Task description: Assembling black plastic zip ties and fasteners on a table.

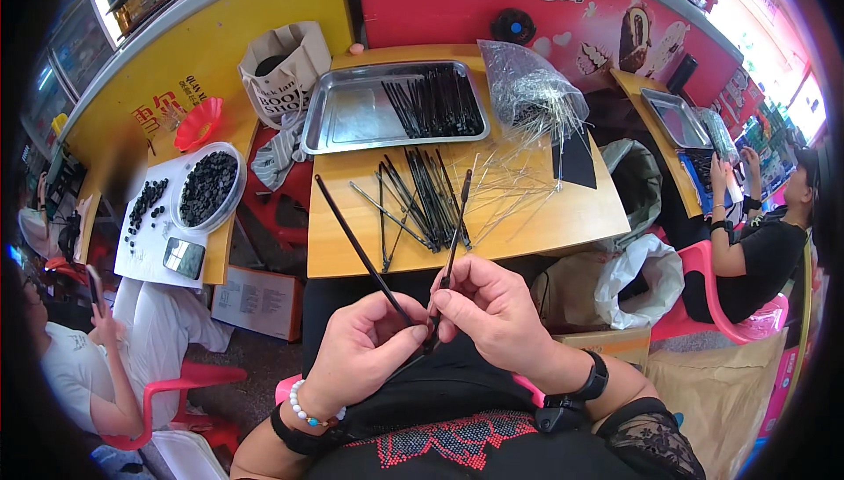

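Both hands are close together over my lap, just below the table's near edge. My left hand (374, 338) pinches a long thin black rod (352, 236) that slants up to the left. In my right hand (490, 313) is a second black rod (454, 238), nearly upright, with a thicker part near its top. The lower ends of both rods meet between my fingertips, and the fingers partly hide them. Ahead on the wooden table (563, 221) lies a loose bunch of black rods (425, 203). More black rods (432, 102) lie in a metal tray (343, 120) behind it.
Thin wires (510, 194) spill from a clear plastic bag (519, 76) beside a black card (576, 159). A canvas tote (286, 76) stands left of the tray. On the left table, a white tub (211, 185) holds small black pieces. People sit at both sides, near pink chairs (712, 295).
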### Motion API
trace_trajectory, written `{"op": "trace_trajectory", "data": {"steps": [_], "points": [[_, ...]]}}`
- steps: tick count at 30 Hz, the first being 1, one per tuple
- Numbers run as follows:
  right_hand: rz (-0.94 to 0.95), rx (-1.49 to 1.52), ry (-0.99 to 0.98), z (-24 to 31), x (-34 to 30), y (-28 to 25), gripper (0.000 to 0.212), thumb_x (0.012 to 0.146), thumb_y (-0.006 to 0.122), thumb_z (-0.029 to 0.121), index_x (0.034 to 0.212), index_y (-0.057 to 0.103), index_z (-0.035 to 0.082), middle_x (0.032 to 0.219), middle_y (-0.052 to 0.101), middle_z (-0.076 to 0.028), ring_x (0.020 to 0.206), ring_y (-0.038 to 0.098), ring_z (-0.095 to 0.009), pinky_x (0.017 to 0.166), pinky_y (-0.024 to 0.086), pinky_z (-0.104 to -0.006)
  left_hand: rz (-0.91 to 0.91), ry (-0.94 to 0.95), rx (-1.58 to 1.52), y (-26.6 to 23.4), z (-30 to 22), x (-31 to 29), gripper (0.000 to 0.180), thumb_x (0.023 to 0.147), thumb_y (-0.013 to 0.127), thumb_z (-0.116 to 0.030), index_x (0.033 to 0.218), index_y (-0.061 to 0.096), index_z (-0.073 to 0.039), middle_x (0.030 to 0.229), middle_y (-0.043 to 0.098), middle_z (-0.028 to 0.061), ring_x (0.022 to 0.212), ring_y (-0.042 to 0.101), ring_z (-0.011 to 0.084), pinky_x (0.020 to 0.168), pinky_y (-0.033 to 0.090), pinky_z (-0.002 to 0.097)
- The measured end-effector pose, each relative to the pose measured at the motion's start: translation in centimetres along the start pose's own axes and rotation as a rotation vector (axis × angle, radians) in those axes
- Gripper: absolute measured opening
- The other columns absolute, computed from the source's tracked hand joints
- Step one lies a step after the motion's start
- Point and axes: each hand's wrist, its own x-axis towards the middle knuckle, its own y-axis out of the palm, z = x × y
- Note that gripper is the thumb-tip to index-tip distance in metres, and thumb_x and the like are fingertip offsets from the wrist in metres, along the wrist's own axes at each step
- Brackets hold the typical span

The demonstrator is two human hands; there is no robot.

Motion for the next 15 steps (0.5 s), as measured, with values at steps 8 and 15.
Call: {"op": "trace_trajectory", "data": {"steps": [8, 15], "points": [[0.012, -0.092, 0.041, 0.19, 0.07, 0.15, 0.010, 0.091, 0.057, 0.006, 0.098, 0.055, -0.002, 0.084, 0.059, -0.002, 0.068, 0.058, -0.006, 0.060, 0.049, -0.0198, -0.146, 0.079, 0.097, 0.20, -0.37, 0.60, 0.009, 0.086, 0.061, 0.001, 0.095, 0.061, 0.002, 0.082, 0.065, 0.0032, 0.072, 0.061, 0.0068, 0.065, 0.049, 0.0199], [0.001, 0.000, 0.022, -0.33, -0.30, 0.33, 0.012, 0.090, 0.059, 0.006, 0.100, 0.056, -0.001, 0.086, 0.060, -0.003, 0.067, 0.059, -0.006, 0.060, 0.050, -0.0193, -0.166, 0.111, 0.140, 0.67, -0.39, 0.03, 0.008, 0.086, 0.062, 0.001, 0.094, 0.063, 0.003, 0.082, 0.065, 0.0036, 0.071, 0.061, 0.0076, 0.064, 0.050, 0.0200]]}}
